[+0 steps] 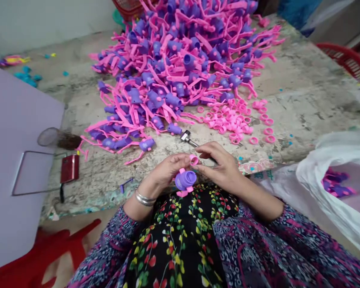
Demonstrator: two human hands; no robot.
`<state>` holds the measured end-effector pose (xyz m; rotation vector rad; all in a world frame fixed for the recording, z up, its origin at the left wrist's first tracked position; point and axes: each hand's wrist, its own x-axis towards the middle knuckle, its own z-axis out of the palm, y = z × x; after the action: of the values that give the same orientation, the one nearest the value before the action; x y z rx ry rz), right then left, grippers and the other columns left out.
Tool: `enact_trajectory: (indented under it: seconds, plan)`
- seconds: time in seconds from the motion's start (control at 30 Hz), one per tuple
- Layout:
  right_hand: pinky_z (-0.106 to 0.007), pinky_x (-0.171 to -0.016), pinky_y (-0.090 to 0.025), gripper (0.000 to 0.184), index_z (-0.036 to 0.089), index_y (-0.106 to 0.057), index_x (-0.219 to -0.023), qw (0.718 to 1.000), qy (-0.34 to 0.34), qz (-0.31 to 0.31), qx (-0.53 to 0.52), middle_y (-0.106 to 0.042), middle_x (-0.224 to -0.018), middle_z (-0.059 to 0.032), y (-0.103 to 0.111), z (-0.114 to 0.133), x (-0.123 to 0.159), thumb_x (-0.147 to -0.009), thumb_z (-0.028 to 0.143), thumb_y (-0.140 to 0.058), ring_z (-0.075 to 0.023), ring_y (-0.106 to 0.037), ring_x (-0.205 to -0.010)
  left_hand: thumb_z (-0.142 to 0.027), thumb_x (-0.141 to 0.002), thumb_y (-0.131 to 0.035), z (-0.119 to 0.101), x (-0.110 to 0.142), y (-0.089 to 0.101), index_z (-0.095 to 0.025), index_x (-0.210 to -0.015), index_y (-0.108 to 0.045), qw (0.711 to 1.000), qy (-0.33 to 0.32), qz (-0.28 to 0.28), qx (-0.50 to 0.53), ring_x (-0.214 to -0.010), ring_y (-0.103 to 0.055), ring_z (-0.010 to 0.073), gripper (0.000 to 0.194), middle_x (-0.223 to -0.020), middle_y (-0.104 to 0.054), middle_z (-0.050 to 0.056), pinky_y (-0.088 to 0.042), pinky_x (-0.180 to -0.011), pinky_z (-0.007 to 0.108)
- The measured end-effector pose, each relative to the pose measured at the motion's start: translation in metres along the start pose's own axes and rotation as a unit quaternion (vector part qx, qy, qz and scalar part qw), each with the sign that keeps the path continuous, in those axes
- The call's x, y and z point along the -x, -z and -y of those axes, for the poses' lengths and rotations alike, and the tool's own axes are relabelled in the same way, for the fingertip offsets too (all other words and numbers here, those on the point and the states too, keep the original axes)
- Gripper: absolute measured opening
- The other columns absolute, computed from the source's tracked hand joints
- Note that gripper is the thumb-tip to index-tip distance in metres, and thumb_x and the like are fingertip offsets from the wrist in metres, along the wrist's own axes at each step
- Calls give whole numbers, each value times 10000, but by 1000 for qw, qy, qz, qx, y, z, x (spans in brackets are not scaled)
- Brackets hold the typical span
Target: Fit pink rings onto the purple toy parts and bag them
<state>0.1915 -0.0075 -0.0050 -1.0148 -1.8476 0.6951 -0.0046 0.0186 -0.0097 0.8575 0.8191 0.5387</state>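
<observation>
Above my lap, my left hand (171, 168) is closed on a purple plastic toy body (185, 181) with pink arms, its round open end facing up. A small pink ring (193, 160) sits between my two hands, at the left fingertips. From the other side my right hand (219, 162) pinches at that ring, its thumb and fingers curved around it; the exact contact is partly hidden. A small hammer (186, 137) lies on the table just beyond, its handle running under my right hand.
A large heap of purple-and-pink toy parts (180, 64) covers the back of the worn table (312, 100). Loose pink rings (228, 118) lie in front of it. At left are a glass (49, 138) and a red box (69, 168); at right, a white sack (318, 156) holding parts.
</observation>
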Motion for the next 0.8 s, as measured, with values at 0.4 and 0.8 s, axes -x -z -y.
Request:
enact_trajectory:
  seconds: [0.4,0.8]
  plan:
    - [-356,-864,-529,227,297,-707,-1087,919,-207,24,-334,-706,-1015,-15,-14,-10,-22,-865,346,-720,-171,-660,-932,-598,-787,-678,-4,-9,20,-153,-900,-743,987,-35,-131,-81,-622,-521,113,463,-720,-659,13,-389,-593,237]
    - [-298,-779,-549,243,269,-715,-1001,882,-296,30,-366,-698,-919,8,-18,-14,-15,-778,312,-803,-138,-653,-818,-388,-906,-532,-12,-20,25,-172,-993,-706,900,-64,-253,-349,-730,-611,172,291,-829,-715,27,-426,-655,279]
